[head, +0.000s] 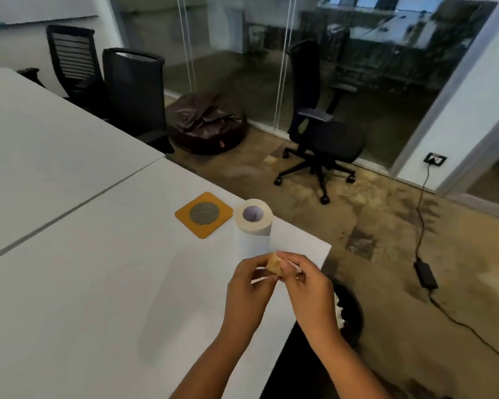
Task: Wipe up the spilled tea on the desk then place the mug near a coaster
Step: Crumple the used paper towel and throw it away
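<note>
While both hands meet over the near right corner of the white tabletop (98, 269), they pinch a small crumpled wad of tea-stained paper tissue (274, 264) between them. The left hand (247, 289) curls its fingers around the wad from nine o'clock, and the right hand (308, 286) closes thumb and forefinger on it from three o'clock; neither is spread open, and both grip the same scrap. A white strip of tissue (252, 240) runs from the wad toward twelve o'clock, up to the white paper roll with a pale purple core (253, 217) standing near the tabletop's edge. Whether the strip is torn free, I cannot tell.

Just beside the roll, at its nine o'clock, lies a square mustard-yellow coaster with a dark mesh disc in its middle (204, 215). The mug is not in sight anywhere, and I see no wet patch left on the white surface.

That wad looks soft, limp and nearly weightless; damp paper of this kind likely shreds if tugged, so a loose pinch around its bulk suits it better than pulling at a corner. At five o'clock from the hands, below the tabletop's edge, sits a round black bin holding white paper (350, 315), which seems the natural place for it.
</note>
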